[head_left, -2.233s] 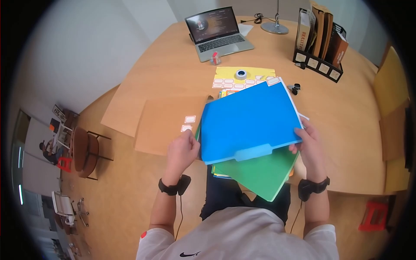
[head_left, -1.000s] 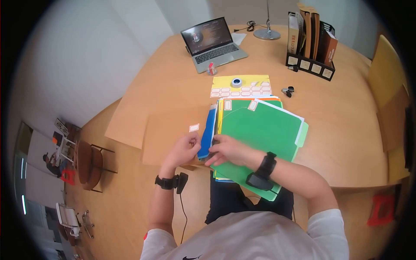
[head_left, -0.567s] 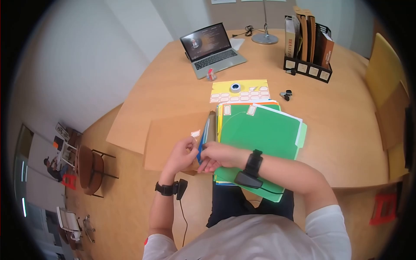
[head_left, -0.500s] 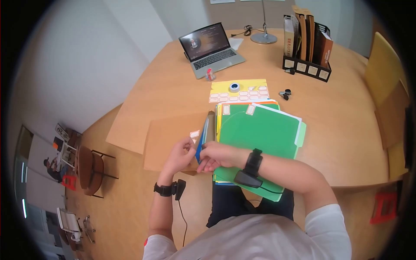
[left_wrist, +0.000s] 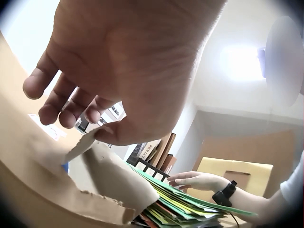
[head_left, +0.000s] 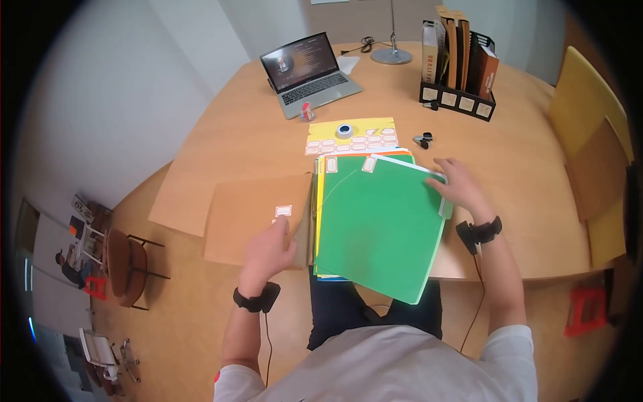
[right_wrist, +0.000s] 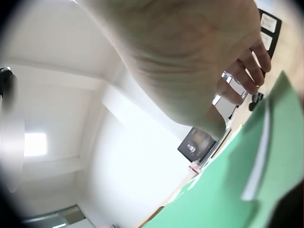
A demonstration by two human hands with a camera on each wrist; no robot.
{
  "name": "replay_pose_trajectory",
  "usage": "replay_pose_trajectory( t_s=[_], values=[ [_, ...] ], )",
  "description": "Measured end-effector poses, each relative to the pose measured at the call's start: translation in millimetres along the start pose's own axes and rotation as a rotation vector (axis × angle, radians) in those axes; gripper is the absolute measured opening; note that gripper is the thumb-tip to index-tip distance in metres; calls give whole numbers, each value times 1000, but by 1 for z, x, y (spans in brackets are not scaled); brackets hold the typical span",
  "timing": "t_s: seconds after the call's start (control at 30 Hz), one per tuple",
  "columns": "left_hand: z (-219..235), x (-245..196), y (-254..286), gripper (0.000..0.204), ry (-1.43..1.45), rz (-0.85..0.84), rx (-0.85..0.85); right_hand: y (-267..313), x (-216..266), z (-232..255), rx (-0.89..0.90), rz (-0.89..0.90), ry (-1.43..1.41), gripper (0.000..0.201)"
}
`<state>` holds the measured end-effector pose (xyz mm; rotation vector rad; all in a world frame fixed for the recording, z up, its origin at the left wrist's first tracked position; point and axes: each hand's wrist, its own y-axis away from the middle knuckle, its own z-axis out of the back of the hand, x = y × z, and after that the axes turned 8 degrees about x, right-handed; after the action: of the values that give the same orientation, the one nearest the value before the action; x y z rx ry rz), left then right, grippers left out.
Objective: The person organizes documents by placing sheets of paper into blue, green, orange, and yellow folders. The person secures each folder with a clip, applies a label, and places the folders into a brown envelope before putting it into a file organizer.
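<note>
My left hand [head_left: 268,249] is over a brown paper envelope [head_left: 231,211] at the left front of the table, its fingers relaxed. In the left wrist view the thumb is right at the raised edge of the envelope's mouth, and a sliver of blue [left_wrist: 65,166] shows inside. A green folder [head_left: 382,221] lies on top of a stack of coloured folders, its near corner jutting past the table edge. My right hand [head_left: 461,186] is spread at the folder's far right corner, thumb over its white-edged border. White labels with red borders [head_left: 369,164] sit on the green folder and on the envelope.
Behind the stack lies a yellow sheet [head_left: 321,128] with label stickers and a roll of tape [head_left: 345,130]. Black binder clips [head_left: 423,140] lie to the right. Farther back are a laptop [head_left: 315,87], a lamp base [head_left: 391,55] and a black file holder [head_left: 459,100] with books.
The blue folder has gone from both hands into the envelope at the left. My right hand has left the envelope's mouth and moved right to the green folder's far corner.
</note>
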<state>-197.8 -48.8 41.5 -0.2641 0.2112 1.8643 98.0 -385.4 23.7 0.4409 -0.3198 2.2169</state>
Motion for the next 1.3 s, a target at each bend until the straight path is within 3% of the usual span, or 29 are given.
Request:
replay_pose_trajectory(
  t_s=[0.17, 0.27, 0.43, 0.53, 0.63, 0.73, 0.83, 1.07, 1.3],
  values=[
    [-15, -2, -15, 16, -138, -31, -83, 7, -6, -6, 33, -90, -164, 47],
    [-17, 4, -21, 18, -228, 10, -17, 2, -15, -6, 31, -99, -341, 36],
    [-13, 4, -18, 16, -127, 101, -78, 6, -25, -1, 4, -88, -615, 25],
    [-9, 12, -12, 14, -98, 124, -128, 20, -38, 11, 140, -41, -1013, 25],
    [-6, 17, -5, 14, -51, 128, -162, 50, -41, 17, 19, -35, -1265, 29],
    [1, 15, 1, 13, -26, 148, -145, 74, -11, 19, -92, -135, -1533, 36],
    [5, 12, 0, 13, -40, 152, -148, 99, 4, 15, 248, -100, -1498, 42],
    [12, 1, 1, 12, -114, 118, -230, 99, 53, -10, 299, -136, -1520, 40],
    [5, 3, -2, 15, -107, 42, -112, 90, 76, -25, 399, -140, -1504, 43]
  ],
)
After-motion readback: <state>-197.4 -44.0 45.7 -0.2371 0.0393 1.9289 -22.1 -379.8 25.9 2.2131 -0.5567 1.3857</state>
